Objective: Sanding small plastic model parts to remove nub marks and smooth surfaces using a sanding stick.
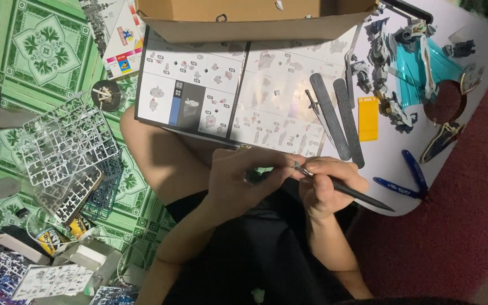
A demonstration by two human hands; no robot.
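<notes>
My left hand (pixel 238 178) pinches a small dark model part (pixel 253 176) between thumb and fingers, just below the open instruction booklet (pixel 210 85). My right hand (pixel 326 189) grips a thin dark craft knife (pixel 351 192) like a pen, its tip meeting the part at the left fingertips. Both hands hover over my lap, at the near edge of the white table (pixel 481 45). The part itself is mostly hidden by fingers.
On the table lie two grey sanding sticks (pixel 340 116), a yellow block (pixel 367 118), blue-handled nippers (pixel 405 181) and a partly built robot model on a teal stand (pixel 413 62). A cardboard box (pixel 244 17) sits behind the booklet. Plastic part frames (pixel 69 152) pile on the green floor mat at left.
</notes>
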